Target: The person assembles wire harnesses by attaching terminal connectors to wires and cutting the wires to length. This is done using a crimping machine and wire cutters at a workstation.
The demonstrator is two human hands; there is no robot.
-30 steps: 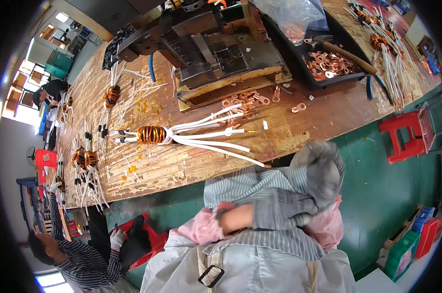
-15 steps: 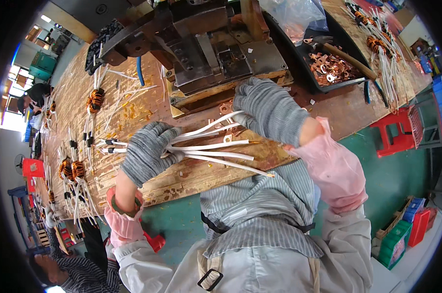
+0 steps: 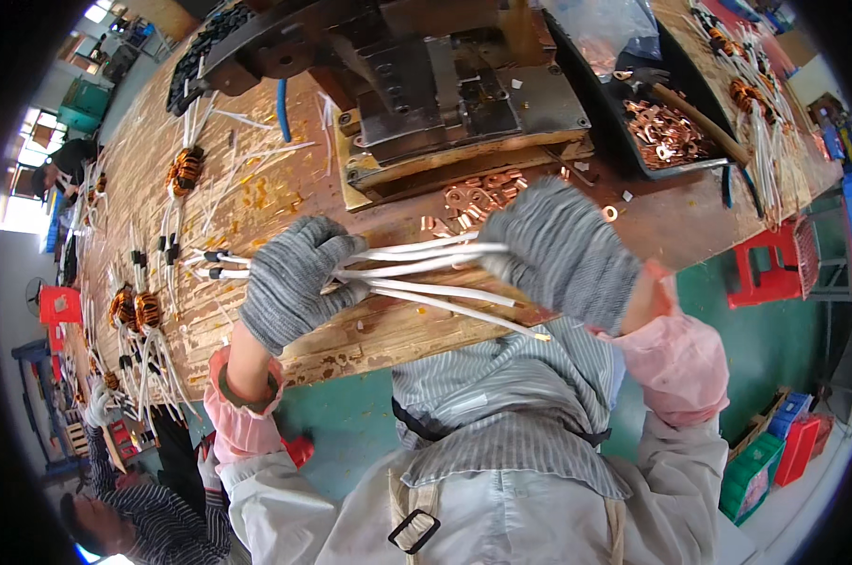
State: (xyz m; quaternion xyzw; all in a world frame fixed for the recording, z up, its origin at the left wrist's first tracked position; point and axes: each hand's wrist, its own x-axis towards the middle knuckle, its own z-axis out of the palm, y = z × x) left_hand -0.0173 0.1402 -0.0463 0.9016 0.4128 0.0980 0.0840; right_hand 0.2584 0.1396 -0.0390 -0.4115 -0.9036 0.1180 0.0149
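"Left hand [image 3: 299, 282] is wrapped over a bundle of white wires [image 3: 463, 309] and clamped on it, fingers curled."

"And the right hand [image 3: 567, 254]?"

"Closed on the far ends of the upper wires, thumb and fingers together. It's a bit blurred, and the tips inside are hidden."

"So where's the bundle?"

"Between the two hands, over the front of the bench [image 3: 379, 344], with a dark metal press [image 3: 416, 104] behind it."

"How much looks done?"

"Short ends poke out left of the left hand, and each of the two I can make out wears a black sleeve [image 3: 220, 256]. Two lower wires run free to the right; their tips look stripped."

"Any lugs on those tips?"

"None. Copper lugs [image 3: 473, 198] lie loose between press and wires, and more sit in the black tray [image 3: 689, 168]. I'd judge those two ends unfitted; the gripped ones I can't call."

"And the other pieces?"

"Two orange-and-black coils [image 3: 147, 310] lie toward the left, white wires attached. Their ends are too small to judge."
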